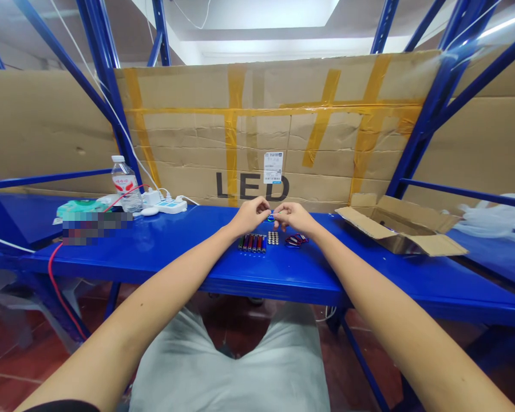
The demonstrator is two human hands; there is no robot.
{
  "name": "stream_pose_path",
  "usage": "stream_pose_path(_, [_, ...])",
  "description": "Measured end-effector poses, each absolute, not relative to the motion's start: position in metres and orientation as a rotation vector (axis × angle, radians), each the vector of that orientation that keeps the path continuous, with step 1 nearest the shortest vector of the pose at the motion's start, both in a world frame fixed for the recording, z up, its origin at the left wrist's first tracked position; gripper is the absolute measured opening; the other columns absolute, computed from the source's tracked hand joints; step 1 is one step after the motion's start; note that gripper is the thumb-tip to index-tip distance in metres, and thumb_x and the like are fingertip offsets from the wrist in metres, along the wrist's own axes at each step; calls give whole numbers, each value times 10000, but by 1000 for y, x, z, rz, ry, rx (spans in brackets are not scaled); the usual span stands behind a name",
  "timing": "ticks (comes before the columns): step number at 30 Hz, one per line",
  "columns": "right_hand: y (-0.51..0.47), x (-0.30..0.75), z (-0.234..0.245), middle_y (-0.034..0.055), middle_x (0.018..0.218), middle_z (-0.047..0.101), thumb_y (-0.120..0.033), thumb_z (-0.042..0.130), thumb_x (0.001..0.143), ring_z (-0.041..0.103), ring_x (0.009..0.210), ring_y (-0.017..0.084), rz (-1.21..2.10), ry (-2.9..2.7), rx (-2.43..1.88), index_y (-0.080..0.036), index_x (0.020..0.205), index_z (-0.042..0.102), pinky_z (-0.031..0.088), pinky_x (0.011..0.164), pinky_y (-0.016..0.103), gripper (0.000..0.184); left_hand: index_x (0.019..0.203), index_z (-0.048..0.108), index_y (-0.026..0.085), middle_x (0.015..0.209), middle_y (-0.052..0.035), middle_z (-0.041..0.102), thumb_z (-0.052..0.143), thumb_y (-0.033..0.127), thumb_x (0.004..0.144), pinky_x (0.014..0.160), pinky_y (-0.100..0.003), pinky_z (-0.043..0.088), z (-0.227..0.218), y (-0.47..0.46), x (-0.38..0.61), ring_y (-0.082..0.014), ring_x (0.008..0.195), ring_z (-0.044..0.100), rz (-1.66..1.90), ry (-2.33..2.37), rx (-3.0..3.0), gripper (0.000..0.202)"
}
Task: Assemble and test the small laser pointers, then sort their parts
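My left hand [253, 216] and my right hand [292, 217] meet above the blue table, fingertips pinched together. Between them is a small round green-edged piece [270, 218], too small to make out exactly; both hands appear to grip it. Just below my left hand lies a row of several short metallic tubes [252, 243], mostly dark red. To their right, small silver button-like discs [273, 238] are set out in rows. A little pile of red metallic clips [296, 240] rests under my right hand.
On the right stands an open cardboard box [397, 229]. A water bottle [126, 183], a white power strip [169, 205] with cables and a teal packet [81, 209] are at the left. Behind the blue table [163, 249] rises a large taped cardboard panel [189, 143] between blue posts.
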State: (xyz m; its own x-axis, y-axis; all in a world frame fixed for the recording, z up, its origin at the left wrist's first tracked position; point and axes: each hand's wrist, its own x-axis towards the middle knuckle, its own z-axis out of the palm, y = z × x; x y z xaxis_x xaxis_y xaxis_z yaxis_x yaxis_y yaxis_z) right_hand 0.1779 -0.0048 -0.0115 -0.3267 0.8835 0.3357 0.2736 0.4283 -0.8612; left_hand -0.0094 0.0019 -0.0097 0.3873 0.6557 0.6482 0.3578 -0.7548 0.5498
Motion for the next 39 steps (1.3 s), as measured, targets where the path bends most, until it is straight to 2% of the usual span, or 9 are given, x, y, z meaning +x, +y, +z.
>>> stream_pose_path(3, [3, 195, -9, 27, 570, 657, -184, 579, 821, 571, 465, 137, 509, -1838, -1239, -159, 891, 588, 450, 519, 251, 75, 843, 573, 175, 726, -2, 640, 579, 183, 748, 682, -250, 470, -10, 10, -21, -133, 683, 595, 1358, 999, 2285, 96])
stream_pose_path(7, [14, 231, -11, 58, 520, 626, -150, 532, 786, 605, 494, 190, 139, -1867, -1717, -152, 777, 643, 460, 580, 298, 112, 855, 605, 183, 716, -3, 658, 542, 161, 754, 704, -265, 477, -13, 22, -44, -147, 681, 610, 1240, 1168, 2314, 122])
stream_pose_path(14, [14, 262, -16, 96, 483, 618, -179, 607, 711, 582, 407, 212, 326, -1829, -2180, -142, 703, 649, 445, 450, 318, 56, 761, 664, 182, 800, -54, 671, 619, 207, 751, 779, -300, 462, -23, 37, -59, -191, 784, 599, 1081, 1439, 2409, 53])
stream_pose_path(21, [-1, 264, -6, 90, 473, 594, -227, 639, 728, 566, 414, 204, 451, -1859, -2387, -153, 613, 645, 456, 462, 333, 137, 752, 666, 172, 818, -77, 680, 619, 191, 737, 780, -300, 467, -26, 39, -61, -199, 784, 599, 998, 1552, 2385, 53])
stream_pose_path(25, [-2, 268, -2, 125, 691, 692, -254, 649, 702, 640, 586, 216, 188, -1963, -2334, -116, 818, 725, 459, 524, 296, 195, 739, 644, 170, 827, -71, 700, 609, 173, 717, 765, -278, 477, -25, 38, -60, -191, 791, 617, 940, 1615, 2362, 41])
stream_pose_path(27, [1, 270, -2, 107, 859, 725, -180, 652, 665, 657, 681, 199, 51, -2031, -2214, -143, 1006, 723, 452, 554, 260, 351, 731, 637, 169, 827, -67, 707, 613, 169, 708, 746, -263, 482, -24, 38, -60, -185, 788, 627, 904, 1646, 2338, 33])
stream_pose_path(29, [4, 270, -2, 60, 910, 731, -104, 629, 643, 652, 712, 170, 77, -2129, -2119, -192, 1066, 716, 441, 568, 226, 440, 724, 633, 171, 821, -63, 712, 622, 173, 700, 725, -255, 484, -23, 37, -60, -183, 780, 635, 841, 1665, 2323, 27])
stream_pose_path(34, [9, 272, -7, 7, 700, 693, -79, 624, 645, 605, 599, 132, 284, -2233, -2083, -184, 839, 735, 427, 553, 211, 247, 728, 637, 178, 826, -54, 716, 630, 192, 696, 686, -248, 475, -21, 34, -62, -186, 780, 643, 665, 1667, 2344, 36])
stream_pose_path(39, [7, 275, -8, 5, 616, 644, -60, 582, 627, 552, 514, 118, 434, -2257, -2008, -159, 714, 694, 412, 511, 223, 173, 742, 658, 172, 834, -60, 720, 602, 235, 723, 684, -247, 470, -19, 32, -62, -182, 768, 640, 625, 1654, 2364, 87])
